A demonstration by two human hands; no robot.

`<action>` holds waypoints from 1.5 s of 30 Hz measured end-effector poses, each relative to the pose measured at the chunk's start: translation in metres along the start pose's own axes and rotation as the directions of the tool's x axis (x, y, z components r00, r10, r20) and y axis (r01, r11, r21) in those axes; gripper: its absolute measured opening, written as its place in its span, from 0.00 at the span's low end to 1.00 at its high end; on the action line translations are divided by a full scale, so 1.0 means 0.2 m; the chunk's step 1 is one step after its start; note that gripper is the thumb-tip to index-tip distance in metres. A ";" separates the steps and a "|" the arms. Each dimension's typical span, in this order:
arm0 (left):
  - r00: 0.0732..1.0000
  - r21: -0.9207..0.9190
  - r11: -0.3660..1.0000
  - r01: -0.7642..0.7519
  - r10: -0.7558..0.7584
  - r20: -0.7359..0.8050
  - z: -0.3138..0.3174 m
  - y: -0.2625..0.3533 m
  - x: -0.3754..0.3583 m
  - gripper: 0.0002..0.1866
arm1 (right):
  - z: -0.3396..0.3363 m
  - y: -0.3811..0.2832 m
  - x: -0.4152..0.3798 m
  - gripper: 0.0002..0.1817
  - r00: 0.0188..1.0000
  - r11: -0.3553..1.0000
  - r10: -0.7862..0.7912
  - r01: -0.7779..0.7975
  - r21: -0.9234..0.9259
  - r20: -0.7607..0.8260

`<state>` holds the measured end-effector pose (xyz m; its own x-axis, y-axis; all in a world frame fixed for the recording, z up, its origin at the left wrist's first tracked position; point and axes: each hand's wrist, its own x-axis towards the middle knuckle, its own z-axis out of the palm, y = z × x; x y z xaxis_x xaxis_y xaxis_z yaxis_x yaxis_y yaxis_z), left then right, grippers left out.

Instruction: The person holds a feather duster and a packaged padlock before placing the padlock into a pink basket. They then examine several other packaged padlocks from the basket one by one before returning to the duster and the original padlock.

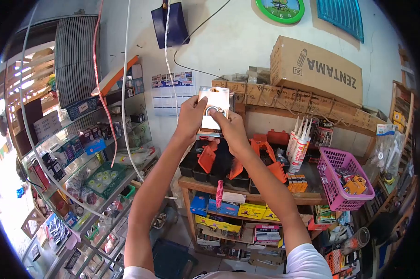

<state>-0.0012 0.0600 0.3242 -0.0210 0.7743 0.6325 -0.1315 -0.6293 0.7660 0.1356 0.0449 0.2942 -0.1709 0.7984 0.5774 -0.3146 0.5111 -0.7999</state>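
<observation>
Both hands are raised in front of me at the middle of the head view, holding a small white card pack (215, 100) with a hang hole at its top. A curved, ring-like shape shows on the pack's front; what it is I cannot make out. My left hand (190, 116) grips the left edge, thumb at the upper left. On the right side my right hand (233, 130) is closed on it, its thumb pressed over the front. Below the hands, black bins with orange-red lids (207, 159) stand on a wooden shelf (247, 197).
Sealant tubes (299, 149) and a pink basket (344, 179) stand to the right on the shelf. Above them lies a ZENTAMA carton (317, 72). A glass display case (103, 202) fills the left. White cables and a red cord (101, 93) hang down at the left.
</observation>
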 end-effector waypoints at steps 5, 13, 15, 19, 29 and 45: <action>0.999 -0.016 0.999 -0.031 0.031 -0.006 0.01 0.00 0.04 0.13 | 0.02 -0.05 -0.01 0.17 0.999 0.998 0.029 -0.028 0.063 -0.012; 0.998 0.041 0.998 0.052 -0.051 -0.024 0.01 0.07 0.02 0.21 | 0.01 -0.06 -0.02 0.16 0.991 0.988 0.132 -0.132 0.085 0.006; 0.998 0.152 0.987 0.049 -0.054 0.027 -0.01 0.08 0.01 0.26 | 0.01 -0.04 -0.02 0.15 0.991 0.988 0.130 -0.131 0.076 0.008; 0.994 0.227 0.972 0.064 -0.083 0.076 -0.03 -0.02 0.03 0.25 | 0.00 0.06 -0.02 0.15 0.992 0.993 0.119 -0.118 0.015 -0.047; 0.997 0.194 0.981 -0.012 -0.002 0.074 -0.01 -0.22 0.11 0.18 | -0.11 0.29 0.10 0.14 0.999 0.997 -0.006 0.004 -0.072 -0.037; 0.990 0.441 0.893 -0.091 0.131 -0.060 0.00 -0.61 0.38 0.17 | -0.32 0.46 0.25 0.23 0.963 0.965 0.130 -0.177 -0.193 -0.235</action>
<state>0.0138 0.1956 0.2801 -0.0978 0.6879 0.7192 0.3219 -0.6620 0.6769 0.1582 0.1524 0.2387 0.0139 0.9104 0.4136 -0.0932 0.4130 -0.9059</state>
